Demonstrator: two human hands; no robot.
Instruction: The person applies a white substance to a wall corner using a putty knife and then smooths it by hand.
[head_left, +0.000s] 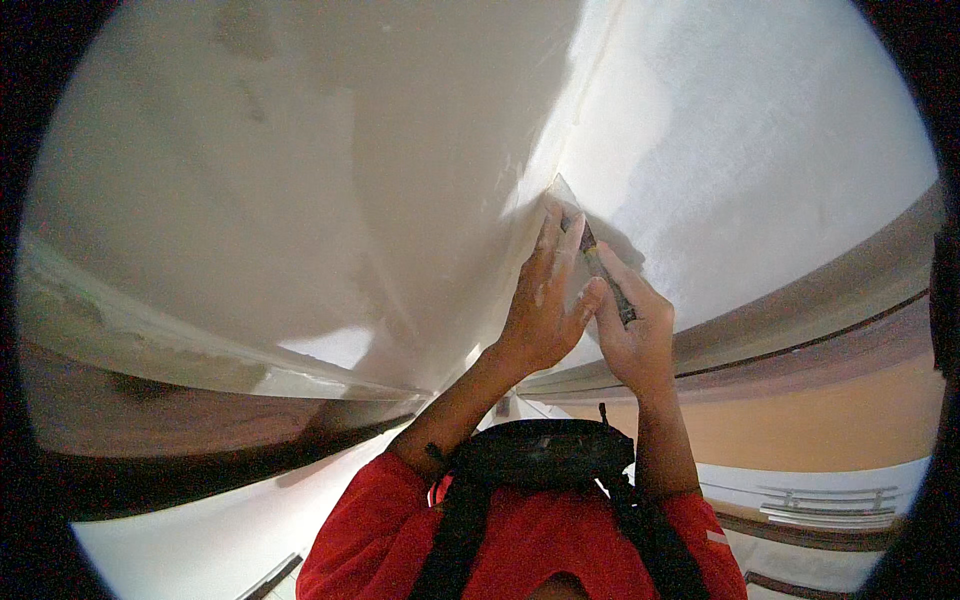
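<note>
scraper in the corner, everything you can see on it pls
The scraper has a thin, pale flat blade and a dark handle. The blade tip is pressed into the corner where two whitish wall surfaces meet, with the tool slanting down toward the person. The right hand wraps the handle; the left hand lays its fingers flat beside the blade. Finer detail is blurred.

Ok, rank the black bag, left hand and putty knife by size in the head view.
1. Black bag, though nearest the camera.
2. Left hand.
3. Putty knife, partly hidden by the right hand, so its true size is unsure.
</note>
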